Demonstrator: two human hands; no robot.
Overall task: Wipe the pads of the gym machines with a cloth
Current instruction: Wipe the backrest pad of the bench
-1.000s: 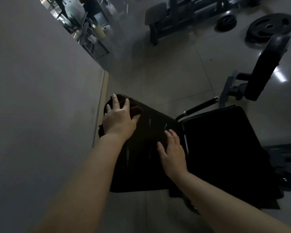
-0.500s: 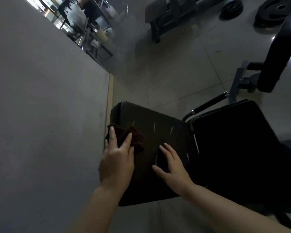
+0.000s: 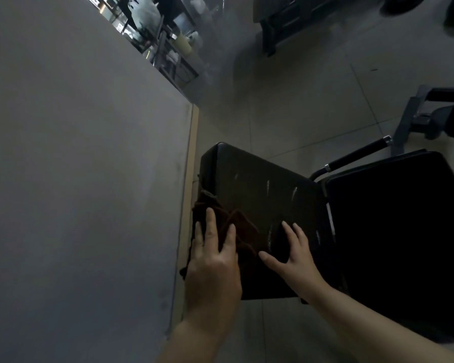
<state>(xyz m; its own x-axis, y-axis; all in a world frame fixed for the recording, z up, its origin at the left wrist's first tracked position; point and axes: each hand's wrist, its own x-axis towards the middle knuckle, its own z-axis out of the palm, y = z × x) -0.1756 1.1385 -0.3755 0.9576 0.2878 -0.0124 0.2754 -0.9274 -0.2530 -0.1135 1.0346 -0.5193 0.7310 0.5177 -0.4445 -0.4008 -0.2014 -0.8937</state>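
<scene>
A black rectangular pad (image 3: 257,187) of a gym machine lies in the middle of the view, with pale scuff marks on its top. A dark brown cloth (image 3: 240,233) lies bunched on the pad's left side and hangs over its left edge. My left hand (image 3: 212,263) presses flat on the cloth, fingers spread. My right hand (image 3: 294,255) rests flat on the bare pad just right of the cloth, fingers apart, holding nothing. A second, larger black pad (image 3: 399,226) adjoins on the right.
A grey wall (image 3: 76,179) runs close along the left of the pad. A black handle bar (image 3: 357,155) sticks out behind the pads. Another machine's frame (image 3: 419,119) stands at the right, a bench (image 3: 286,19) at the far top, on a tiled floor.
My left hand has drawn the cloth from the pad's far left corner down toward the near end. My right hand stayed flat on the pad and the view moved closer.
</scene>
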